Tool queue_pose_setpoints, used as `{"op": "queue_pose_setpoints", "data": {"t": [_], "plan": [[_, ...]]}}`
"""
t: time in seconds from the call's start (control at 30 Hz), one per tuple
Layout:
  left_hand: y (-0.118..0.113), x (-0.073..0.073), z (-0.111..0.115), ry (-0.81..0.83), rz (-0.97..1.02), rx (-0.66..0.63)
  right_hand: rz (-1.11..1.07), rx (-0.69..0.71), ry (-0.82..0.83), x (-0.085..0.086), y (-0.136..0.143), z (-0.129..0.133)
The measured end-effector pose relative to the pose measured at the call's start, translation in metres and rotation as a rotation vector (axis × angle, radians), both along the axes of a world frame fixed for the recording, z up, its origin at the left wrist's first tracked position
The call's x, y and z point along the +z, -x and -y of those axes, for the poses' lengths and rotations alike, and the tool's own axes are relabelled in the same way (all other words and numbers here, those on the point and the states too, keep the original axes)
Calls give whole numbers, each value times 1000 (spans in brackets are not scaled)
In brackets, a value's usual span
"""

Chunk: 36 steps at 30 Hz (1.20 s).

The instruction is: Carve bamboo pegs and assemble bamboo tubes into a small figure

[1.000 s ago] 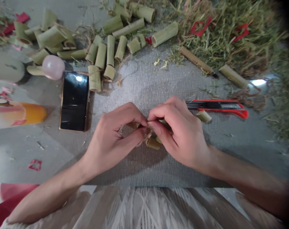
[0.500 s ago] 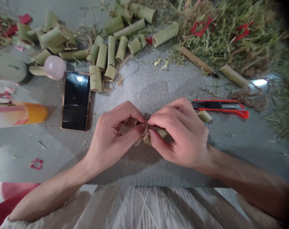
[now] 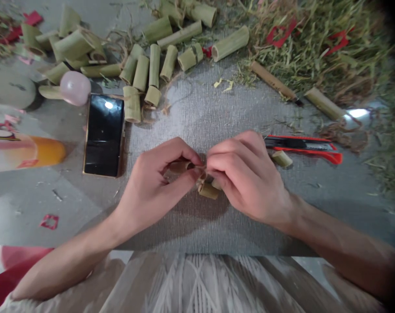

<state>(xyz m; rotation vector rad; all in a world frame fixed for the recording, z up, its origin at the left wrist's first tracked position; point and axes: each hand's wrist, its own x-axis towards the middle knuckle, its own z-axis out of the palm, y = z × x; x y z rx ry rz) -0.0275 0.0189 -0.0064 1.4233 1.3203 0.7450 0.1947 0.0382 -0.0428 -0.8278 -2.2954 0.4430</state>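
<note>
L hand has thumb + index pinched narrow on thin twine; R hand is bunched narrow on same twine, tips nearly touching L's. Twine sits mid-table, btwn the hands, w/ a sm. bamboo tube just below & another bamboo piece partly hidden under L fingers. Util. knife & bamboo offcut lie just beyond R hand. Twine prob. v. light, limp, rough, may fray: best pinched close to the knot area. Bamboo prob. light, stiff, smooth, could roll or split: hold round its middle, off the cut ends
</note>
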Motion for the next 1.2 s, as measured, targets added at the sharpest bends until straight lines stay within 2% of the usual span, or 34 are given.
{"op": "queue_pose_setpoints", "data": {"t": [0.13, 0.33, 0.43, 0.6, 0.87, 1.2], "plan": [[1, -1, 0, 24, -5, -3, -45, -10, 40, 2, -2, -1], [2, -2, -1, 43, 2, -3, -1, -16, -155, 10, 0, 2], [1, -2, -1, 37, -5, -9, 8, -32, -182, 11, -1, 2], [2, -4, 0, 52, 2, -24, 73, -78, -141, 11, -2, -3], [1, 0, 1, -8, -59, -96, 151, -57, -92, 9, 0, -5], [1, 7, -1, -1, -87, -144, 94, -82, -14, 9, 1, -8]]}}
